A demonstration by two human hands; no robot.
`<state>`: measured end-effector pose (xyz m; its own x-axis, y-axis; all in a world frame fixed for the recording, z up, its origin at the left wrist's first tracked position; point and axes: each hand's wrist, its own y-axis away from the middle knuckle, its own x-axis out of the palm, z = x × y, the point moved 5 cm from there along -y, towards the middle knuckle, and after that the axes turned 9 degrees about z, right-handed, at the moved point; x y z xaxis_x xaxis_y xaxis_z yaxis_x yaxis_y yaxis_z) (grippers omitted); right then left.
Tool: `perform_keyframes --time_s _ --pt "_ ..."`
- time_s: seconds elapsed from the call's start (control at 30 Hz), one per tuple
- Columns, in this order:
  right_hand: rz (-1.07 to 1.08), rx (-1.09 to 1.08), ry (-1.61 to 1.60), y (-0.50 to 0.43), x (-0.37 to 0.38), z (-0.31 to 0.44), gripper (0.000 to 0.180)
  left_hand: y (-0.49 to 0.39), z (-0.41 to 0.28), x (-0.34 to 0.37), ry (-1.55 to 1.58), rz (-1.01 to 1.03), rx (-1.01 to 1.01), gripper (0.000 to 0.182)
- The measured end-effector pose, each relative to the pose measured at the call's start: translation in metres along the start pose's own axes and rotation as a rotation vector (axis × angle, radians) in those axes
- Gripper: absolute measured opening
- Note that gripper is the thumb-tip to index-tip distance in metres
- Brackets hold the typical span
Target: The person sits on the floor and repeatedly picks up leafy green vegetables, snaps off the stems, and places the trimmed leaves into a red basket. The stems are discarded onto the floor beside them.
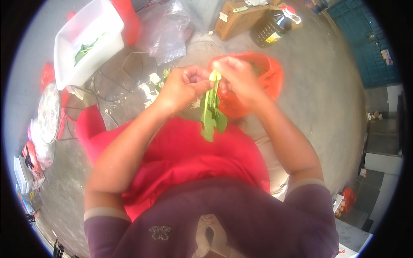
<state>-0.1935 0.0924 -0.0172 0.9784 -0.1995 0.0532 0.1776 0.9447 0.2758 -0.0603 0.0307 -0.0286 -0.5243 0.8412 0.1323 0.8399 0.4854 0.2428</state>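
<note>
A small leafy green vegetable [211,111] hangs in front of my lap, its pale stem end up and its leaves pointing down. My left hand [185,85] grips the stems between thumb and fingers. At the pale base, the fingers of my right hand [237,75] are closed on the same vegetable. Just behind and below my right hand stands an open red plastic bag [272,80]; its contents are mostly hidden. Pale leaf trimmings [150,92] lie on the floor beyond my left hand. Green leaves [85,51] rest inside a white plastic tub [111,67] at the upper left.
The tub sits over a dark wire-frame stand [106,96]. Clear plastic bags [164,29] lie beside it. At the top right are a cardboard box [227,24] and a large bottle of dark liquid [266,30] with a red cap. A round patterned stool seat [49,113] is at left.
</note>
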Motion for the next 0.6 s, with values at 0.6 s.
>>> perform_keyframes --time_s 0.6 --pt "0.115 -0.22 0.504 -0.007 0.001 -0.004 0.019 -0.004 -0.001 -0.007 -0.261 0.119 -0.043 0.015"
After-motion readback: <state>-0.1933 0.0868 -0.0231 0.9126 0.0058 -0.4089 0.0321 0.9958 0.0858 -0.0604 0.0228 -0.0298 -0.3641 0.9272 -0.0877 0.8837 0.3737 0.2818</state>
